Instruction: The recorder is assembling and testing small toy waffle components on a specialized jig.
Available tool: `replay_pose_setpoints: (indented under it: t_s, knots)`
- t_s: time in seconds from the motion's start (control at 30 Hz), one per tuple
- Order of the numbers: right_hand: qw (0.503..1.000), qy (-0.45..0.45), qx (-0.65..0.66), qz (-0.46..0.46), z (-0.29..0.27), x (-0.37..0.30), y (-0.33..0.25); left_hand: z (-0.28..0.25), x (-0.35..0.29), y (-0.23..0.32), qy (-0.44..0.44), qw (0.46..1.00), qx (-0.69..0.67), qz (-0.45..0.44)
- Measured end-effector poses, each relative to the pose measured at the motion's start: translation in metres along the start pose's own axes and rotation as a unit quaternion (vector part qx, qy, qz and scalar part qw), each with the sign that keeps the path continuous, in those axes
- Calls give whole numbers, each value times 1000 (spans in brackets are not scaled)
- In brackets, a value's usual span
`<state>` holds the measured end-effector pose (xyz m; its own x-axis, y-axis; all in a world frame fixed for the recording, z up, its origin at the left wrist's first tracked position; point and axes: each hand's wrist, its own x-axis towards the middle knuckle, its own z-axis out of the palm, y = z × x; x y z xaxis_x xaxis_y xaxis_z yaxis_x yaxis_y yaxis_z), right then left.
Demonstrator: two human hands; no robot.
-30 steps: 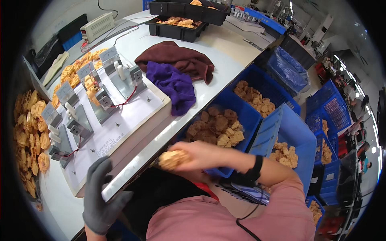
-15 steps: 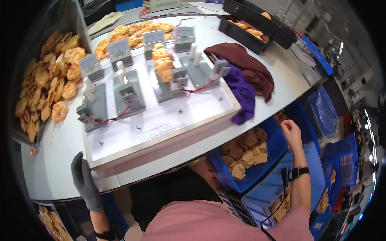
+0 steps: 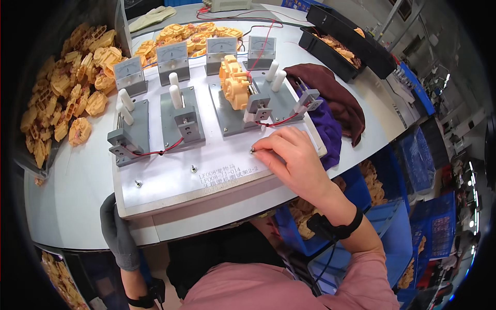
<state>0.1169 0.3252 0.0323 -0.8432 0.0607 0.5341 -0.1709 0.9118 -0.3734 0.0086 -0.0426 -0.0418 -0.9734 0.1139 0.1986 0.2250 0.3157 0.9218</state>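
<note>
My right hand [image 3: 294, 163] is over the front right of a white test board [image 3: 160, 194], with thumb and forefinger pinching a small metal toggle switch [image 3: 252, 151]. Behind it, a yellow plastic gearbox [image 3: 235, 85] sits upright in the third of several grey fixtures [image 3: 181, 116], which carry white pegs and red wires. A needle meter [image 3: 221, 51] stands behind this fixture. My left hand [image 3: 119, 232], in a grey glove, rests against the board's front left corner with its fingers stretched along the side. It holds nothing that I can see.
A bin of yellow plastic parts [image 3: 77, 88] stands at the left, and more parts [image 3: 191, 36] lie behind the meters. Brown cloth [image 3: 336, 98] and purple cloth [image 3: 330, 137] lie right of the board. Black trays [image 3: 330, 49] and blue crates [image 3: 395, 165] are further right.
My right hand has swung up and left from above the blue crates to the toggle switch on the board. My left hand stays at the corner. The gearbox remains in its fixture.
</note>
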Motion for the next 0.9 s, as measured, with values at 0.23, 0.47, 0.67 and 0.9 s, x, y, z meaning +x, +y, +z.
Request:
replay_pose_setpoints:
  t_s: [0.23, 0.47, 0.67, 0.9]
  knots:
    - [997, -13, 57, 42, 6, 6, 4, 2, -2, 1, 12, 999, 25, 22]
    - [995, -28, 71, 71, 10, 9, 1, 2, -1, -4, 20, 999, 13, 26]
    - [994, -21, 78, 75, 5, 5, 2, 5, -2, 3, 16, 999, 7, 29]
    - [992, -32, 91, 79, 6, 5, 2, 5, -2, 3, 22, 999, 15, 29]
